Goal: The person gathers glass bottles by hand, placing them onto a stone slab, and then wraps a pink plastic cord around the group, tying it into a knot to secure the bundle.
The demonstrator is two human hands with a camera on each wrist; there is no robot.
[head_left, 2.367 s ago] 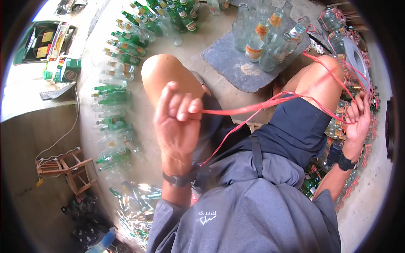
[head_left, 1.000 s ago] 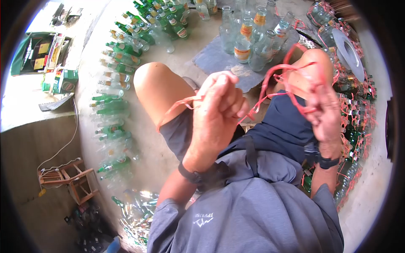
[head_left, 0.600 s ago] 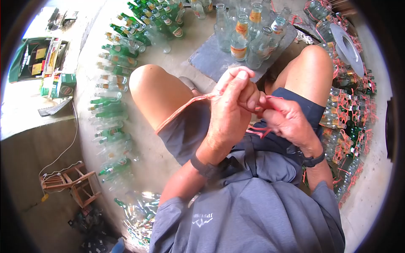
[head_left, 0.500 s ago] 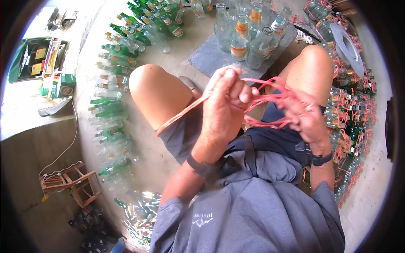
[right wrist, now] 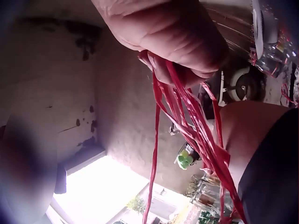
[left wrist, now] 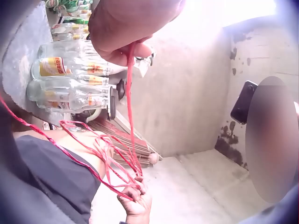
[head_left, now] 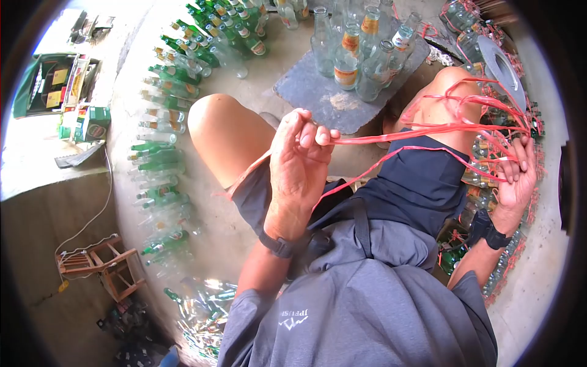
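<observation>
Red plastic twine stretches in several strands across the lap between both hands. My left hand pinches it in curled fingers, with one tail running down to the left thigh and another strand hanging below. At the right, my right hand grips a bundle of the strands, and loose loops lie over the right knee. From the right wrist, the gathered twine comes out under the curled fingers. In the left wrist view a single strand runs from the left fingers toward the right hand.
Clear glass bottles stand on a dark slab ahead of the knees. Green bottles line the floor at left. Bottles bound with red twine are stacked at right beside a grey ring-shaped disc. A wooden stool lies at far left.
My hands came together over the lap, with the right hand gathering twine near the left. Now the right hand has swung back out right, drawing the strands long, while the left still holds its end.
</observation>
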